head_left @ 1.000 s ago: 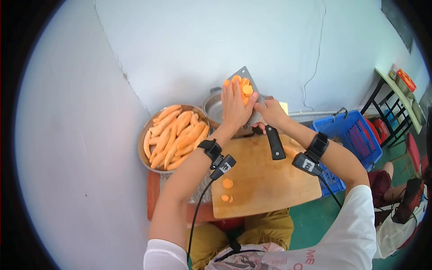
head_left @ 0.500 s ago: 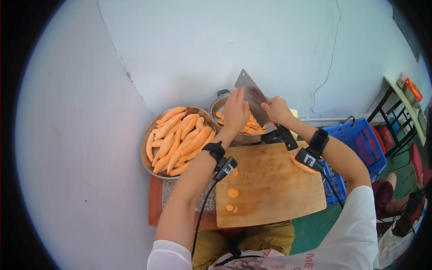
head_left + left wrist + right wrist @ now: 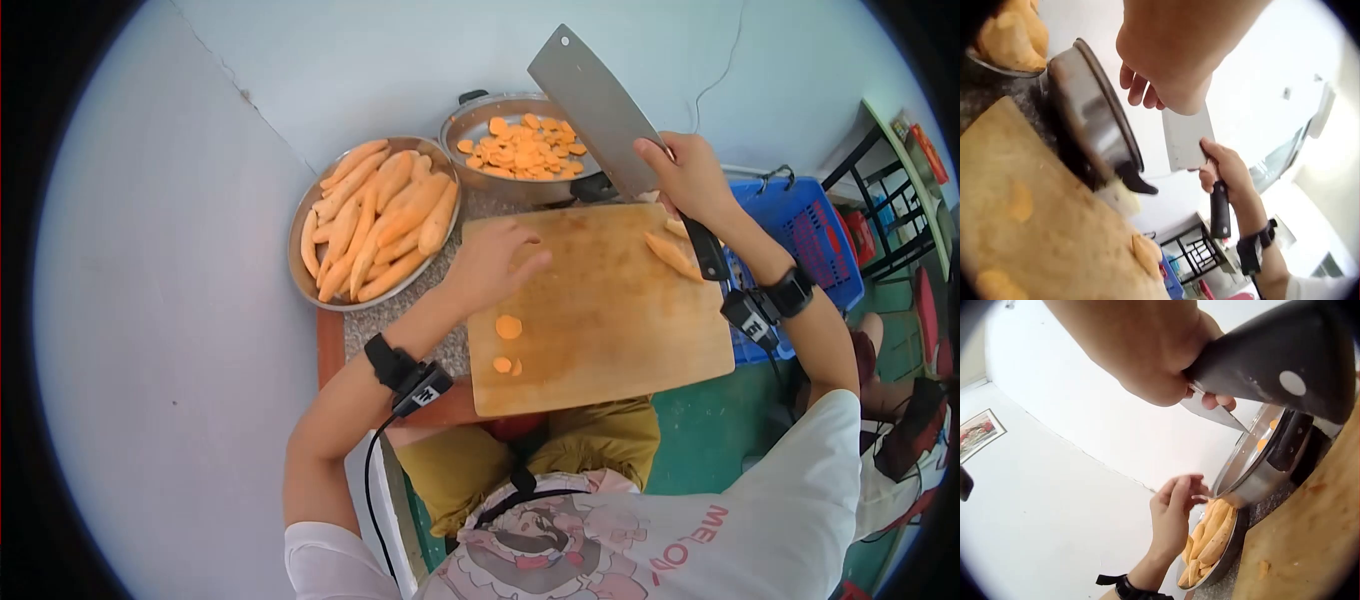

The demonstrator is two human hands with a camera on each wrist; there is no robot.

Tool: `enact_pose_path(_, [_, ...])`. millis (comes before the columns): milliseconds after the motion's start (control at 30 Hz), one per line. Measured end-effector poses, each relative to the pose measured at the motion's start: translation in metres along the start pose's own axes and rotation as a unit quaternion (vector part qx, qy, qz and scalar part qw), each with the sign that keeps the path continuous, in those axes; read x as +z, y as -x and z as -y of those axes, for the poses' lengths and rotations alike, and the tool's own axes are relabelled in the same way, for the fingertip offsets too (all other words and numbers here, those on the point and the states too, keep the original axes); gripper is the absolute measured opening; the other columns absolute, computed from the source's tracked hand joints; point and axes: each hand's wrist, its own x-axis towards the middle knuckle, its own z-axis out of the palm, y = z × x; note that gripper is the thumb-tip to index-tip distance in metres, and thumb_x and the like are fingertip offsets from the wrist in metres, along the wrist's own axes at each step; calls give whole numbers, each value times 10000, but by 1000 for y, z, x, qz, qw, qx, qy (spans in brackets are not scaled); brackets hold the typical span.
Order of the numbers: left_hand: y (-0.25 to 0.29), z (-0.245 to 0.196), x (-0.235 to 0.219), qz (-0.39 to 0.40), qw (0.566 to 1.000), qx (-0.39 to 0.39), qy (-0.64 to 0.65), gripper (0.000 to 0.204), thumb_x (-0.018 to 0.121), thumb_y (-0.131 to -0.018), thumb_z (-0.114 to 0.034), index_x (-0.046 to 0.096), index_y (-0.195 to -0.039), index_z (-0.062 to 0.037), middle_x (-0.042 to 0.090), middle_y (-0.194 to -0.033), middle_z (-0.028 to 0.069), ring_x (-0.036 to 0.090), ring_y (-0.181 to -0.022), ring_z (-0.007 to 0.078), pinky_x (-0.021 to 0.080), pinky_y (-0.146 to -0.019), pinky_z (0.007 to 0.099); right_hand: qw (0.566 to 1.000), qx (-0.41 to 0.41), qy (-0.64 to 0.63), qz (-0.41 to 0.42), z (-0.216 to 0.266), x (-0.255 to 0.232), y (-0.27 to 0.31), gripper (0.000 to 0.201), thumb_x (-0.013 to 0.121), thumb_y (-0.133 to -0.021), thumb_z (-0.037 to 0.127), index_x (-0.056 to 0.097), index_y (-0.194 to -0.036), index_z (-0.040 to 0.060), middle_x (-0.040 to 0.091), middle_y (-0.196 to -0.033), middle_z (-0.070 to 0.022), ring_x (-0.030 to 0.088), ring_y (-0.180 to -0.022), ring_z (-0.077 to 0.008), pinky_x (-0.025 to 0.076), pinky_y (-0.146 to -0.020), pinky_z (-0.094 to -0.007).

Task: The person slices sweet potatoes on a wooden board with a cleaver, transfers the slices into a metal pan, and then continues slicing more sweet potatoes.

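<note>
From the middle of the cutting board (image 3: 610, 320), peeled orange roots (image 3: 385, 220) are heaped in a metal bowl (image 3: 298, 255) at ten o'clock. Nearer, over the board's ten-o'clock corner, the left hand (image 3: 490, 267) is held with fingers loosely bent and thumb apart. A few slices (image 3: 508, 327) are scattered at eight, many orange rounds (image 3: 528, 150) in a metal pan (image 3: 503, 186) at eleven. A cleaver (image 3: 597, 105) is held aslant at twelve, gripped by the right hand (image 3: 692, 178) at one, fingers curled round it. Another peeled root (image 3: 670, 256) is seen at two.
</note>
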Motion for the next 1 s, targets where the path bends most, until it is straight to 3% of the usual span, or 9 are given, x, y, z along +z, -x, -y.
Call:
enact_pose_path(133, [44,14,33,28,996,69,-54,519,599,-786,-437,551,-1072,-6,514,-1064,178,472,-1020,317,392,-853,391,998,25,-13,54,-7,-9,45,353,534,-877,244,542,-684,-51,472,-455,-86,460,-341,-147,355,-355,-293])
enact_pose_path(233, [66,2,38,44,995,74,-56,605,610,-761,-471,515,-1132,-2,485,-1083,169,435,-1048,329,359,-895,409,999,-32,23,28,-23,-7,75,314,543,-868,210,543,-728,-71,428,-492,-125,353,-468,-139,325,-445,-316])
enact_pose_path(400, [100,-12,47,29,985,141,-90,429,652,-741,-360,556,-1033,-61,496,-1009,110,457,-940,281,374,-805,378,997,-15,44,61,-30,-1,118,292,546,-870,196,570,-738,-65,461,-518,-142,359,-465,-137,332,-450,-316])
enact_pose_path(467, [107,-9,53,20,987,142,-78,350,661,-738,-308,561,-977,-73,498,-963,99,467,-902,278,381,-776,378,996,41,23,74,-33,3,127,270,547,-870,186,591,-762,-57,465,-521,-142,371,-460,-148,333,-452,-318])
enact_pose_path(600, [114,0,60,-7,986,155,-64,178,668,-723,-191,553,-810,-86,495,-836,71,477,-803,267,388,-699,369,996,12,24,88,-40,8,139,268,553,-866,186,592,-759,-57,461,-527,-152,385,-460,-163,338,-457,-323])
enact_pose_path(833, [121,-4,66,-87,992,50,-73,159,661,-706,-129,511,-705,-77,483,-805,79,472,-778,273,389,-673,375,995,11,16,95,-47,18,147,281,574,-852,160,541,-686,-64,411,-515,-160,353,-461,-167,309,-450,-340])
enact_pose_path(933, [122,-13,68,-132,986,-6,-102,190,667,-706,-183,538,-784,-68,488,-860,103,483,-808,279,408,-661,378,996,5,3,92,-50,22,150,287,577,-851,161,531,-680,-65,403,-512,-157,340,-460,-168,300,-448,-343])
enact_pose_path(1000, [121,-21,69,-205,967,-71,-133,340,678,-718,-203,523,-969,-34,463,-938,159,483,-847,316,417,-700,381,996,4,-2,92,-54,26,151,290,578,-851,164,528,-679,-64,402,-512,-156,336,-460,-169,298,-447,-343])
